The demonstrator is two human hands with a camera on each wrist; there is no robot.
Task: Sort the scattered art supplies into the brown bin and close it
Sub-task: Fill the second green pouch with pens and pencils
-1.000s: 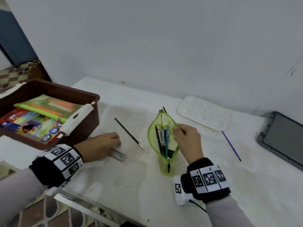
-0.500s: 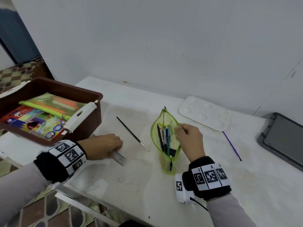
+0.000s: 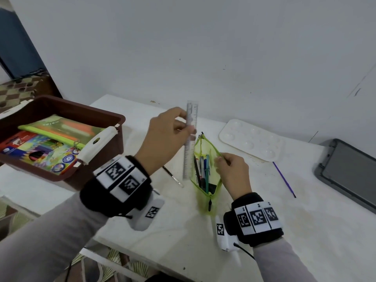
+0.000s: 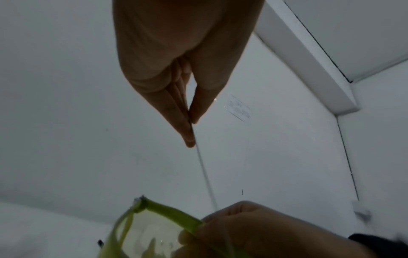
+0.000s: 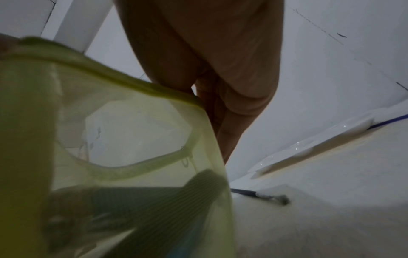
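My left hand (image 3: pixel 184 124) pinches a clear plastic ruler (image 3: pixel 190 139) and holds it upright, its lower end just left of the mouth of a green mesh pencil pouch (image 3: pixel 205 180). In the left wrist view the ruler (image 4: pixel 205 174) shows edge-on below the left hand (image 4: pixel 189 120). My right hand (image 3: pixel 221 159) pinches the pouch's right rim and keeps it spread; pens stand inside. The right wrist view shows the pouch (image 5: pixel 110 139) close up beside the right hand (image 5: pixel 209 104). The brown bin (image 3: pixel 114 119) sits open at the left with colourful boxes in it.
A thin black paintbrush (image 3: pixel 173 177) lies on the white table between bin and pouch. A white paint palette (image 3: pixel 250 139) sits behind the pouch, a purple brush (image 3: pixel 283 179) to its right. A grey lid (image 3: pixel 350 171) lies at the far right edge.
My left hand has lifted the ruler off the table near the bin and carried it up and right to the pouch's mouth. The right hand stays on the pouch rim.
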